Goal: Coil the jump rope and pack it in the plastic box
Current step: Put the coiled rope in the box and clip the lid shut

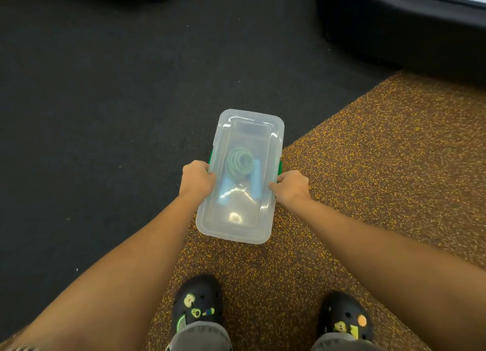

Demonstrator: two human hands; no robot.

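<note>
A clear plastic box (252,129) with its translucent lid on is held in front of me, above the floor. Through the lid the jump rope (239,162) shows as a green coil with pale blue handles beside it. My left hand (196,179) grips the box's left long side at a green latch. My right hand (290,187) grips the right long side at the other green latch. Both sets of fingers are curled around the rim.
Below lies dark rubber flooring (105,101) on the left and a brown, yellow-speckled mat (368,166) on the right. A black machine base (399,22) stands at the top right. My two feet in black clogs (198,306) are at the bottom edge.
</note>
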